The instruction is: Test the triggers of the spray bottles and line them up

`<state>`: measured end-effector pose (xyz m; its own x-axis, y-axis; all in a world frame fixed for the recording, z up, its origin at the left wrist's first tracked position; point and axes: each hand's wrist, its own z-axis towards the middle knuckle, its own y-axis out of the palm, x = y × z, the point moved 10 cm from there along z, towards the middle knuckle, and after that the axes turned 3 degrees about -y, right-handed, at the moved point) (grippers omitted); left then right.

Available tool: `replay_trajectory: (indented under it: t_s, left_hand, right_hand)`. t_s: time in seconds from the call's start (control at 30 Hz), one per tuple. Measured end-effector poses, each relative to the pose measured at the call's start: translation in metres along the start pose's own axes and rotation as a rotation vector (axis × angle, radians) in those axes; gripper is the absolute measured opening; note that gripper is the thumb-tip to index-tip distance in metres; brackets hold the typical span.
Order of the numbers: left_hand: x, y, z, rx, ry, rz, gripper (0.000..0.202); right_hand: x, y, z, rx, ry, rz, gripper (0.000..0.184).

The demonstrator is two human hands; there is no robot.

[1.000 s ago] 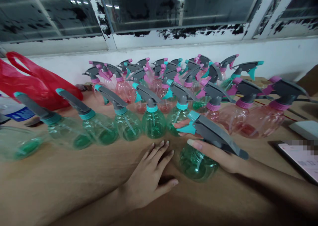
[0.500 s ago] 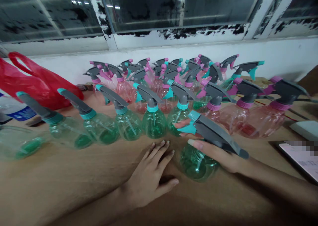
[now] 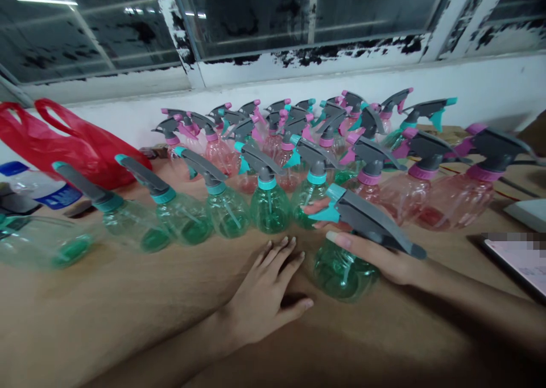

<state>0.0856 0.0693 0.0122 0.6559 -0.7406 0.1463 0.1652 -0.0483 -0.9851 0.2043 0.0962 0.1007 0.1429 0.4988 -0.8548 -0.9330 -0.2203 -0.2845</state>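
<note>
- Right hand (image 3: 386, 256) is clamped around the neck of a green spray bottle (image 3: 341, 280), well in from the worktop's (image 3: 162, 302) far edge.
- Left hand (image 3: 262, 297) lies flat on the worktop beside it, fingers slightly apart.
- Blue label (image 3: 60, 196), toward the left edge: white letters, too blurred to read.
- Lit screen (image 3: 514, 257), toward the right edge: text illegible.

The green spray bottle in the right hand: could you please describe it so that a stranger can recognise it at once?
On the brown table, find the front row of spray bottles. Nearer the camera, just right of the flat left hand, is a green spray bottle with a grey and turquoise head; unlike its neighbours, it is gripped by the right hand.
</note>
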Motion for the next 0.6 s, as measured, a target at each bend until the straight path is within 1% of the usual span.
replay_trajectory:
  t_s: [0.1,0.2,0.3,0.4,0.5,0.6]
  left_hand:
    - [-0.001,-0.002,0.000,0.020,-0.016,-0.034,0.069]
    - [-0.002,-0.005,0.001,0.026,-0.040,-0.070,0.072]
    - [-0.001,-0.009,-0.002,0.036,-0.054,-0.125,0.073]
    - [0.001,-0.013,-0.008,0.046,-0.048,-0.196,0.081]
    - [-0.003,-0.015,-0.019,0.049,-0.073,-0.250,0.088]
    - [-0.011,-0.019,-0.034,0.072,-0.111,-0.280,0.088]
  right_hand:
    - [0.000,0.002,0.001,-0.012,0.004,-0.026,0.035]
    - [-0.008,0.006,0.002,0.019,-0.045,-0.008,0.034]
    - [-0.016,0.018,0.005,0.004,-0.071,0.042,0.030]
    - [-0.023,0.031,0.007,0.004,-0.085,0.064,0.027]
    - [-0.031,0.045,0.011,-0.003,-0.118,0.075,0.025]
    - [-0.034,0.062,0.017,-0.026,-0.125,0.114,0.025]
